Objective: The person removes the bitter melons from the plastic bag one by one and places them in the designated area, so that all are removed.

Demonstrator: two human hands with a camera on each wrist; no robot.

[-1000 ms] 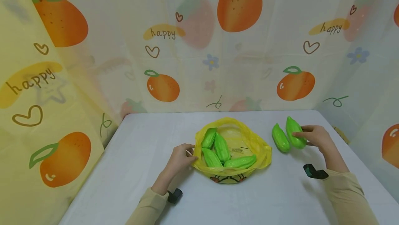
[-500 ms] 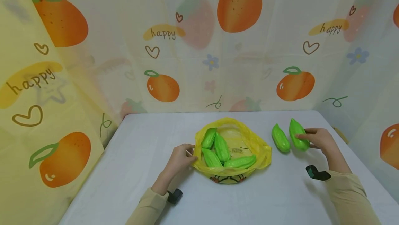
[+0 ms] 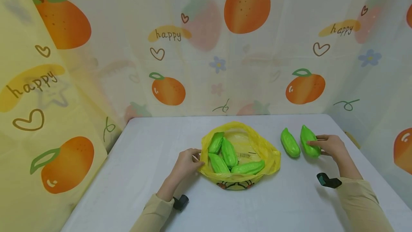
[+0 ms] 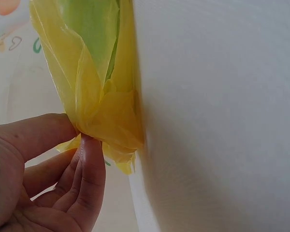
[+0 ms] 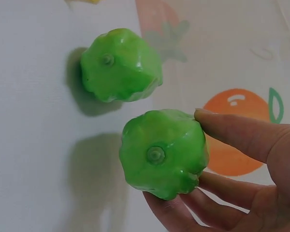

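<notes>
A yellow plastic bag (image 3: 273,160) lies open-mouthed on the table, with several glossy green bitter melons (image 3: 229,153) inside. My left hand (image 3: 187,162) pinches the left side of its rim; in the left wrist view, the thumb and fingers meet on gathered yellow film (image 4: 104,113). To the right of the bag, my right hand (image 3: 331,147) grips another bitter melon (image 3: 309,142) between thumb and fingers. The right wrist view shows this held melon (image 5: 154,169) end-on, its shadow beside it on the cloth. Just left of it, one more bitter melon (image 3: 290,142) lies on the table.
The table (image 3: 154,135) has a white cover. Behind it hangs a fruit-print curtain (image 3: 199,82), which also runs along both sides. A black wrist camera (image 3: 328,181) sits at the right sleeve, another black camera (image 3: 181,202) at the left.
My right hand has shifted slightly right and toward me with the bitter melon, widening the gap to the one lying beside it. The left hand and bag have stayed put.
</notes>
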